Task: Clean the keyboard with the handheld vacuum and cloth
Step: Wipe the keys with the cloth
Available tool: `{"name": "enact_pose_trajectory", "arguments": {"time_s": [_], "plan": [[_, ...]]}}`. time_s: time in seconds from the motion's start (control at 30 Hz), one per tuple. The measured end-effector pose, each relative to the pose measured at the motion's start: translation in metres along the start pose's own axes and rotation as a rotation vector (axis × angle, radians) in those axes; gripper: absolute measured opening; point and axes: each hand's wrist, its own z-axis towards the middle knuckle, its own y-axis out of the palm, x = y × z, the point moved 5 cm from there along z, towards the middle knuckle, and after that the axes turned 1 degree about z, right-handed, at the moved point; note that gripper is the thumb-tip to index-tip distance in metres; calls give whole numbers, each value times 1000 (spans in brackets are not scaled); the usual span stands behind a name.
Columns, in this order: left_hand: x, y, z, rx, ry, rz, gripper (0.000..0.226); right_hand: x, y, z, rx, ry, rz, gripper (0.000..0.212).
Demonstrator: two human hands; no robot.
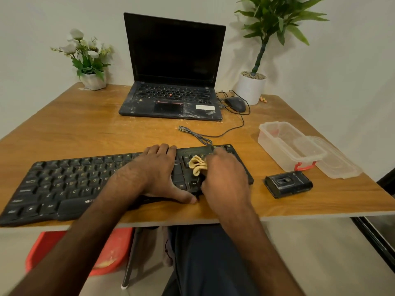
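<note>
A: Where is the keyboard placed?
B: The keyboard [64, 184] is laid along the near edge of the table [85, 129], nearer than the laptop [173, 52].
A: How is it steadied?
B: The left hand [158, 174] is laid flat on its right half, with the fingers kept straight and close together and the thumb stretched along the near edge.
A: And the cloth?
B: The cloth [197, 165] is bunched and gripped in the curled fingers of the right hand [226, 178], and is held against the keys at the right end.
A: What is seen further right?
B: A black device [288, 184] is set just right of the keyboard. A clear box [273, 150] and its lid [337, 159] are placed beyond it.
</note>
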Motion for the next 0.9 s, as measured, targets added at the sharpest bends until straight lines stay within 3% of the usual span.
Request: {"name": "enact_pose_trajectory", "arguments": {"time_s": [0.17,0.27,0.4,0.57,0.7,0.9], "plan": [[1,-2,1,15,13,-2,145,-15,4,-27,-133,-233,28,45],[0,-1,-1,3,28,-11,147,11,-3,-32,-105,-188,12,52],[0,0,2,-2,18,-10,146,25,-10,-11,-13,-42,-29,39],[1,1,3,-16,3,18,147,-14,4,0,-67,-208,8,39],[1,0,4,-35,-2,17,148,-6,3,-19,-164,-334,43,46],[7,3,3,-41,2,11,147,10,-3,-6,2,-104,-7,44]]}}
